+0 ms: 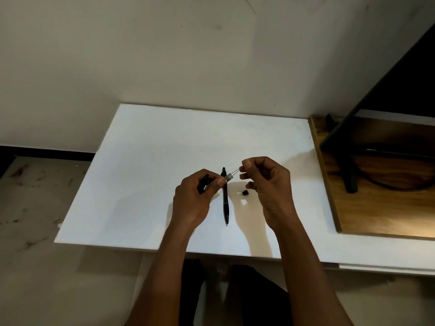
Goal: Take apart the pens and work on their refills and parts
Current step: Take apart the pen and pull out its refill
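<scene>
Refill removal is judged to be the step in hand, above the white worktop (160, 147).
1 black pen barrel (204, 184) is gripped in the left hand (191, 201), and its thin refill (235, 172) is pinched by the right hand (268, 182). Both are held above a 2nd black pen (226, 201) lying whole on the worktop, with a small black part (245, 192) just to its right. A straight pull without bending is judged to be called for next. A plain wall (164, 55) is seen beyond, a wooden surface (376, 215) to the right and floor (35, 208) to the left.
</scene>
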